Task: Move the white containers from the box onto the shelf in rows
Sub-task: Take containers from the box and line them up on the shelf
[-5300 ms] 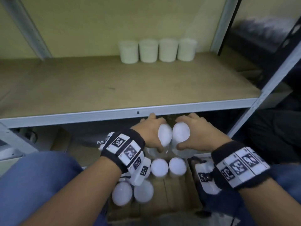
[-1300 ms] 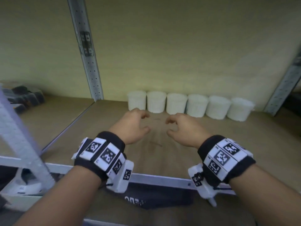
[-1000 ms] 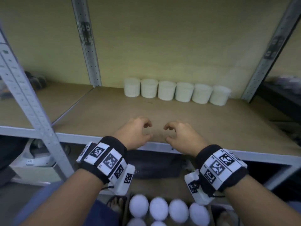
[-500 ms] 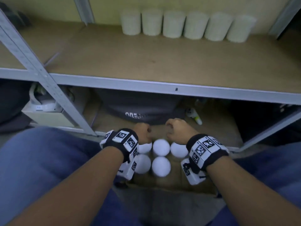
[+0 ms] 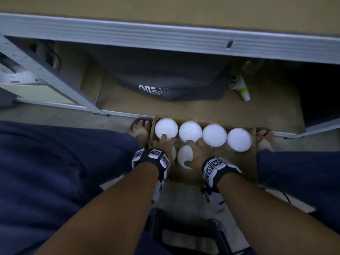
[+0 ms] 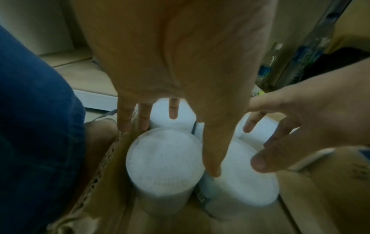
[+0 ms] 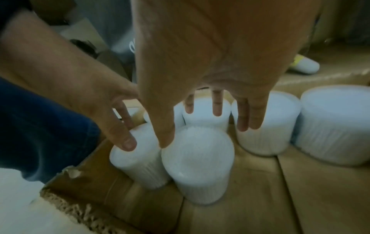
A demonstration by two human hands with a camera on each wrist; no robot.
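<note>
Containers (image 5: 190, 131), white and round, stand upright in the cardboard box (image 5: 242, 168) on the floor: six can be counted, four in a far row and two nearer, side by side. The left hand (image 5: 166, 144) is spread over the nearer left one (image 6: 165, 159), fingers straight and parted, thumb down between the two near containers; it grasps nothing. The right hand (image 5: 197, 151) hangs over the nearer right one (image 7: 198, 159), likewise spread, thumb tip at that container's top edge and fingers reaching toward the far row; its grip is also released. Both wrists wear black bands with square printed markers. Two sandalled feet flank the box, with blue-clad knees on either side. Beyond the box lies a dark grey bag (image 5: 165, 78) with white lettering, and to its right a small white bottle (image 5: 241, 88) on its side. The grey front edge of the shelf (image 5: 165, 36) crosses the top of the head view; its surface is mostly cut off. The left hand hides most of its container there.
</note>
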